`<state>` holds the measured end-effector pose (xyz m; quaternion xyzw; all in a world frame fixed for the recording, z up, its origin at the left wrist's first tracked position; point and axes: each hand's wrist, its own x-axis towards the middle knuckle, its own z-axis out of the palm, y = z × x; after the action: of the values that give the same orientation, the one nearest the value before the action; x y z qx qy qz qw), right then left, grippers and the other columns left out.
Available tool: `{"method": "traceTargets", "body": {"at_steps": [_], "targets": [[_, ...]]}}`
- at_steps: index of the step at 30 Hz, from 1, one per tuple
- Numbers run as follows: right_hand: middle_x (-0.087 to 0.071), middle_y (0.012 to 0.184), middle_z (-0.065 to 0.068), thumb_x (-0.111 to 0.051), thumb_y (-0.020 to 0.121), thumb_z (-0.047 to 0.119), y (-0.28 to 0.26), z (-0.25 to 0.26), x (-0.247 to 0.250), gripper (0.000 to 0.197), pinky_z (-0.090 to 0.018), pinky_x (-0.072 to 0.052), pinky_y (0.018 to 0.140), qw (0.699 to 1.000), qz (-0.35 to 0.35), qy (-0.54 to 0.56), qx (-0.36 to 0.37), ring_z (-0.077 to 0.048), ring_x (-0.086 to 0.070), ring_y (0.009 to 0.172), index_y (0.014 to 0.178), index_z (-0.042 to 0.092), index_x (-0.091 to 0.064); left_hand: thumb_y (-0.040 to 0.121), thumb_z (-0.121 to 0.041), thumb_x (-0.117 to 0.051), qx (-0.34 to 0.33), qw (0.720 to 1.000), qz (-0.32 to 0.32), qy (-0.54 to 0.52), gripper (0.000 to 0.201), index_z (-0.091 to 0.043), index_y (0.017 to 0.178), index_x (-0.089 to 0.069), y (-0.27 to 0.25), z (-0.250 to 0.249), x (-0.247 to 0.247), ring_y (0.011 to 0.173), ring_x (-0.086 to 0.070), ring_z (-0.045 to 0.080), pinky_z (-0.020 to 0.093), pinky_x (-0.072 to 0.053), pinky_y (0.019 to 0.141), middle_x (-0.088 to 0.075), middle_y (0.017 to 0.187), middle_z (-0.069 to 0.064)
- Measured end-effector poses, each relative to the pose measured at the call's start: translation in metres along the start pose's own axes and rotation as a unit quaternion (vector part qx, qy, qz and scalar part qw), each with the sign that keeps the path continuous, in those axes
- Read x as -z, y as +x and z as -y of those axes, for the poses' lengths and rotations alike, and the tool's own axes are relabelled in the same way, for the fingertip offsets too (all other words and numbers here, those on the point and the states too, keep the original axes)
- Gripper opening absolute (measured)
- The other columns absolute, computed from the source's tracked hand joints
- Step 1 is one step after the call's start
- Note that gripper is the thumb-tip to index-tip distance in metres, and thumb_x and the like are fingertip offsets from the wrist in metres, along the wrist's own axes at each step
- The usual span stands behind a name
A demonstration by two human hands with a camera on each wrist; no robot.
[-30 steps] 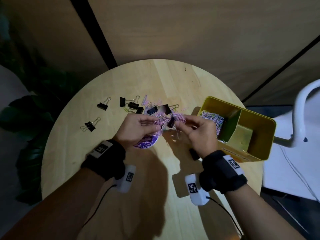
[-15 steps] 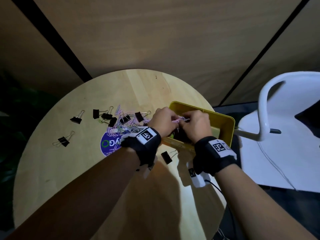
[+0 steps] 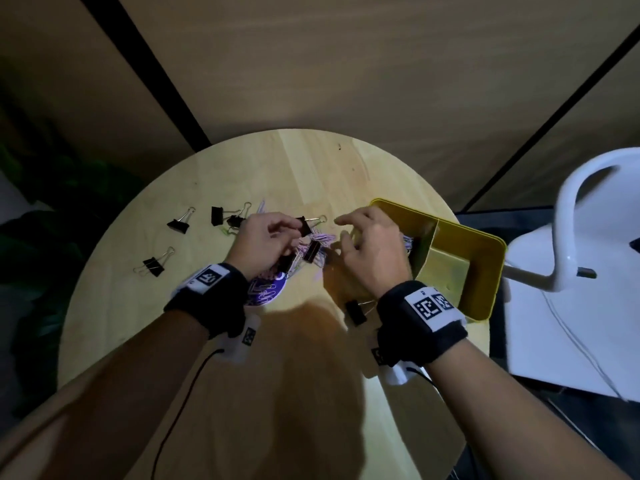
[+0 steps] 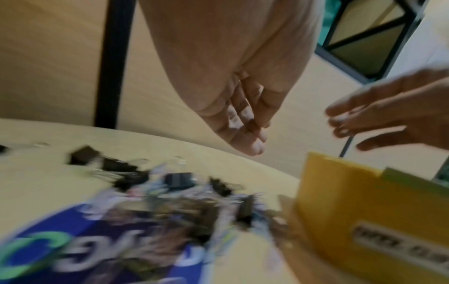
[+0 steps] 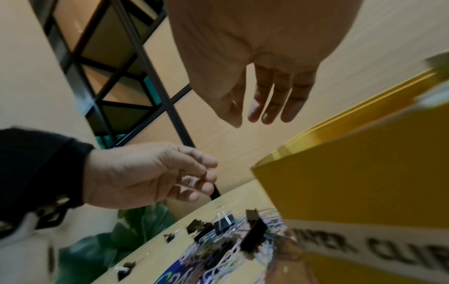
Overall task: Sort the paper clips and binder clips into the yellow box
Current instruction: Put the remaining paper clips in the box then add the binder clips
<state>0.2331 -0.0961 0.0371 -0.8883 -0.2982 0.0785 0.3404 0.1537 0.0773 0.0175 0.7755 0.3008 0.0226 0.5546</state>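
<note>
The yellow box (image 3: 483, 271) is set at the right edge of the round wooden table (image 3: 304, 161), probably so that each carry from the pile is short. It is split by a divider, and pastel paper clips (image 3: 408, 241) are already seen in its left compartment; the right one looks empty. The loose heap of paper clips and black binder clips (image 3: 311, 251) is spread just left of the box, partly over a blue sticker (image 3: 266, 294).

Both hands are held above that heap. The left hand (image 3: 265, 242) is loosely curled and nothing is seen pinched in it. The right hand (image 3: 372, 252) hangs with fingers straight and relaxed, empty, between heap and box. Further binder clips (image 3: 178, 224) lie well apart to the left, and one (image 3: 355, 311) lies near the right wrist.
</note>
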Motion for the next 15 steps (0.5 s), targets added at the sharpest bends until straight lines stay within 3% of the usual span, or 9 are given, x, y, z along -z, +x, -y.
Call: {"method": "traceTargets", "body": {"at_steps": [4,6,8,11,13,15], "targets": [[-0.054,0.121,-0.006,-0.053,0.09,0.012,0.001,0.014,-0.038,0.026,-0.034,-0.05,0.093,0.989,0.122,-0.026,0.083,-0.022,-0.055,0.106,0.111,0.016,-0.068,0.088,0.002,-0.053,0.02,0.991,-0.038,0.123,0.026,-0.017,0.079,-0.068,-0.004,0.042,0.045,0.074,-0.066,0.016,0.025,-0.054,0.068,-0.071,0.081,0.008],[-0.054,0.126,-0.009,-0.052,0.089,0.009,-0.002,0.014,-0.06,0.029,-0.044,-0.049,0.093,0.967,0.189,-0.072,0.154,-0.027,-0.053,0.114,0.114,0.014,-0.067,0.085,0.001,-0.049,0.02,0.986,-0.025,0.163,0.023,-0.011,0.086,-0.069,-0.008,0.058,0.055,0.081,-0.066,0.023,0.031,-0.054,0.073,-0.071,0.087,0.012],[-0.045,0.14,-0.011,-0.049,0.09,0.008,-0.005,0.013,-0.082,0.038,-0.051,-0.041,0.101,0.937,0.267,-0.12,0.191,-0.03,-0.041,0.13,0.126,0.016,-0.059,0.076,-0.007,-0.042,-0.018,0.975,0.023,0.219,0.034,-0.006,0.098,-0.068,-0.012,0.072,0.06,0.093,-0.063,0.027,0.032,-0.051,0.082,-0.068,0.1,0.014],[-0.016,0.158,-0.006,-0.044,0.096,0.021,-0.008,0.011,-0.105,0.05,-0.056,-0.019,0.113,0.895,0.347,-0.225,0.17,-0.028,-0.01,0.146,0.145,0.022,-0.033,0.067,-0.012,-0.038,-0.058,0.939,0.09,0.328,0.057,-0.008,0.121,-0.059,-0.014,0.096,0.057,0.115,-0.051,0.031,0.038,-0.044,0.096,-0.055,0.126,0.014],[-0.009,0.16,-0.005,-0.044,0.096,0.031,-0.008,0.01,-0.114,0.059,-0.059,-0.012,0.115,0.887,0.352,-0.265,0.14,-0.03,-0.002,0.147,0.149,0.022,-0.02,0.071,-0.014,-0.042,-0.093,0.909,0.111,0.391,0.057,-0.011,0.126,-0.055,-0.019,0.114,0.052,0.118,-0.05,0.035,0.049,-0.049,0.089,-0.052,0.132,0.015],[-0.007,0.16,-0.006,-0.044,0.095,0.035,-0.005,0.008,-0.118,0.066,-0.059,-0.011,0.115,0.89,0.343,-0.277,0.119,-0.032,-0.001,0.147,0.151,0.018,-0.014,0.074,-0.022,-0.04,-0.113,0.887,0.132,0.427,0.052,-0.014,0.123,-0.055,-0.025,0.131,0.051,0.115,-0.053,0.037,0.051,-0.052,0.08,-0.054,0.131,0.015]]}}
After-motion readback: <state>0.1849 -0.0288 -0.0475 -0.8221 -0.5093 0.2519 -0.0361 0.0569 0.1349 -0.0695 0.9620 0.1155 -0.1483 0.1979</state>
